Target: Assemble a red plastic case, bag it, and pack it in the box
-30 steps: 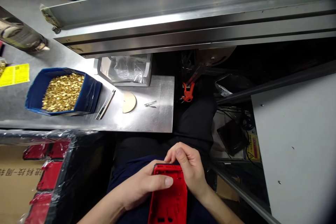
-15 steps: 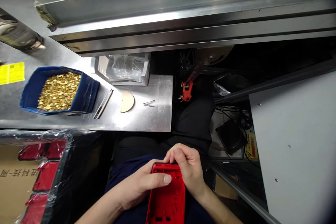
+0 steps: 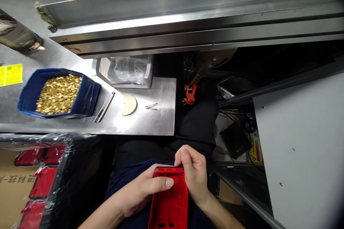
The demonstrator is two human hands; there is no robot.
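From where I stand, I see a red case [image 3: 168, 205] over the person's lap, its hollow side facing up and its near end cut off from view. The left hand [image 3: 149, 189] grips it by the left edge: the thumb lies flat inside the hollow, while the other fingers go out of sight beneath. The right hand [image 3: 195, 175] is at the far right corner, alongside the edge, its fingers [image 3: 185, 154] curled in towards the thumb; I can't tell how tightly they close or whether they pinch anything.

Ahead and to the left is a metal counter [image 3: 161, 125]. On it, a blue bin [image 3: 88, 94] holds a heap of small gold-coloured pieces [image 3: 59, 94]. Just beside the bin lies a slim knife [image 3: 104, 107], then a half-round disc [image 3: 129, 104] and a nail clipper [image 3: 152, 106]. Below the counter's front edge, at the left, more red cases [image 3: 44, 182] sit in a plastic-lined box [image 3: 57, 179].
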